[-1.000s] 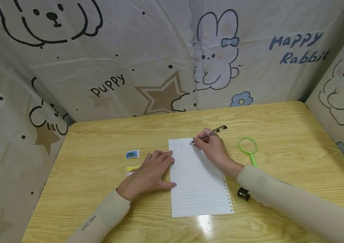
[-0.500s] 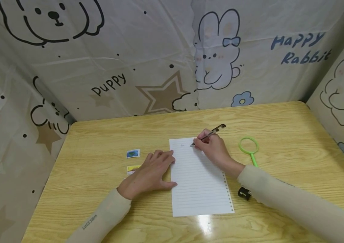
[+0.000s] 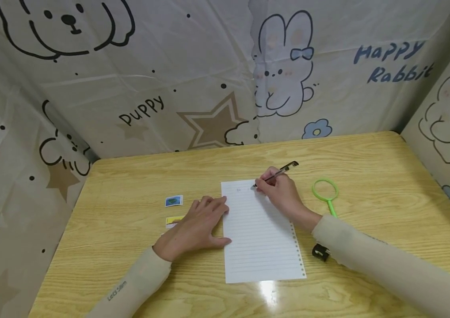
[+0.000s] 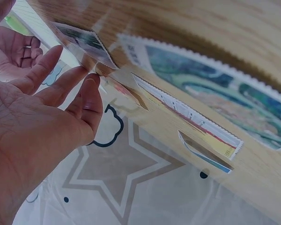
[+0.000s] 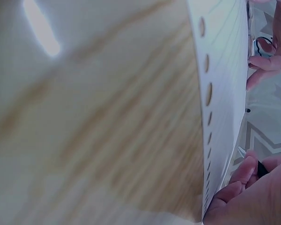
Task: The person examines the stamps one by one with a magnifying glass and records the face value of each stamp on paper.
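A lined, loose-leaf sheet of paper [image 3: 262,247] with holes down its right edge lies on the table. Faint handwriting shows near its top. My right hand [image 3: 282,194] pinches a black pen [image 3: 288,167], its tip at the upper part of the sheet. In the right wrist view the pen's pale tip [image 5: 242,152] pokes out past the fingers. My left hand [image 3: 197,225] rests at the sheet's left edge, fingers spread, fingertips and thumb on the paper. Beside it lie a blue stamp [image 3: 174,201] and a yellow stamp [image 3: 173,221], the latter partly hidden by the hand.
A green magnifying glass [image 3: 331,207] lies right of the sheet, its handle partly behind my right sleeve. Near that sleeve sits a small black object [image 3: 320,252], its kind unclear. The left wrist view shows several stamps, including a large greenish one [image 4: 215,89]. Printed cloth walls surround the wooden table [image 3: 129,176].
The pen tip has shifted by small amounts along the top lines, first down and left, then slightly up and right. My left hand and the sheet keep their places.
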